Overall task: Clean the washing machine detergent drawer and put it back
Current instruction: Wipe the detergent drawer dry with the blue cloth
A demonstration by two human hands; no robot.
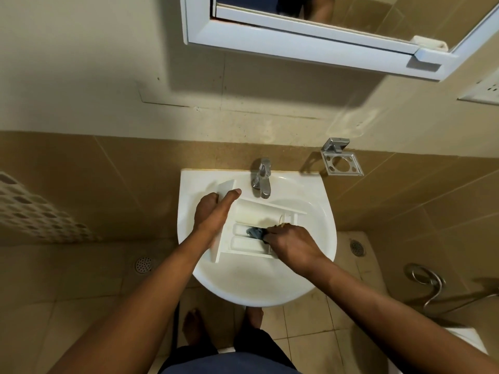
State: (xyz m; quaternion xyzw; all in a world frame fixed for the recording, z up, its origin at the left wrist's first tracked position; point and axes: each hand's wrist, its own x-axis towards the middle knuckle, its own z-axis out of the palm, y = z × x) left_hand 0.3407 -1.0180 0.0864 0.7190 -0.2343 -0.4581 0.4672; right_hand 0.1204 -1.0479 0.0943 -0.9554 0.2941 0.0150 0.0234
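The white detergent drawer (259,214) lies in the white wash basin (253,284) below the tap, its front panel at the left. My left hand (213,209) grips that front panel, thumb stretched along its top edge. My right hand (290,242) holds a small grey-blue cloth (255,232) and presses it into one of the near compartments at the drawer's right end. The fingertips of my right hand are hidden behind the cloth and the drawer wall.
A chrome tap (261,177) stands at the basin's back. A metal soap holder (341,160) hangs on the wall to the right, a mirror cabinet (310,41) above. A perforated white basket (29,211) is at the left. Floor drains and a hose lie on the tiles.
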